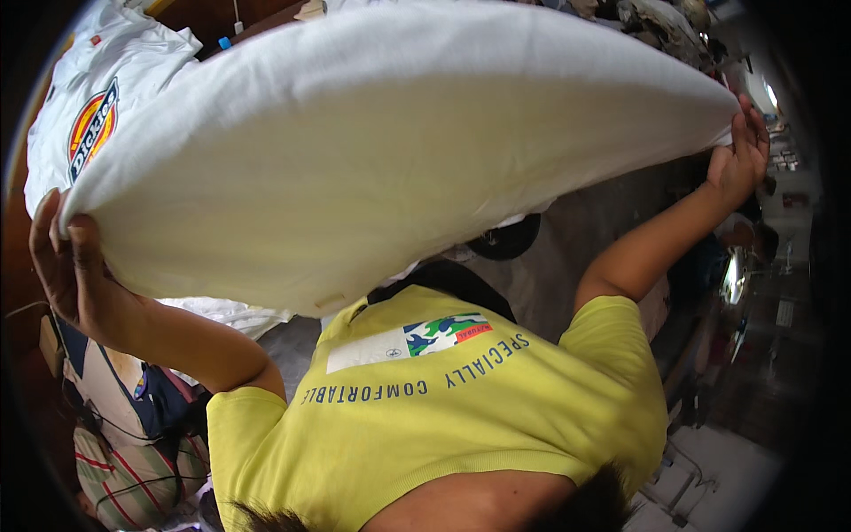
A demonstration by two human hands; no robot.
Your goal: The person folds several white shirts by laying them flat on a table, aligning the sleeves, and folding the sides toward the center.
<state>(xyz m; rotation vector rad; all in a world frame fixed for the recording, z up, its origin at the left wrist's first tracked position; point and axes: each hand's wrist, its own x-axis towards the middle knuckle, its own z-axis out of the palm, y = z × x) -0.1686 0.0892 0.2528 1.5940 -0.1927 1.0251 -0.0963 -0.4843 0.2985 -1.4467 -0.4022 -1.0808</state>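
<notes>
A wide sheet of white cloth [355, 151] is stretched between my raised hands, bowed upward along its far edge and sagging toward my chest. My left hand [75, 262] pinches its left corner between thumb and fingers. At the far right my right hand [743, 155] grips the opposite corner, with part of its fingers behind the fabric. A small pale tag-like patch [330, 301] shows near the cloth's lower edge. Beyond my left hand lies a white garment [124, 53] with a round coloured print. The cloth hides most of the surface beneath it.
A dark round object [507, 238] shows below the cloth. At the lower left are a striped, stuffed-looking bundle [133, 479], dark cables and dark blue fabric [168, 403]. Dark heaped items [660, 27] lie at the far right. A pale metal frame [683, 483] stands at the lower right.
</notes>
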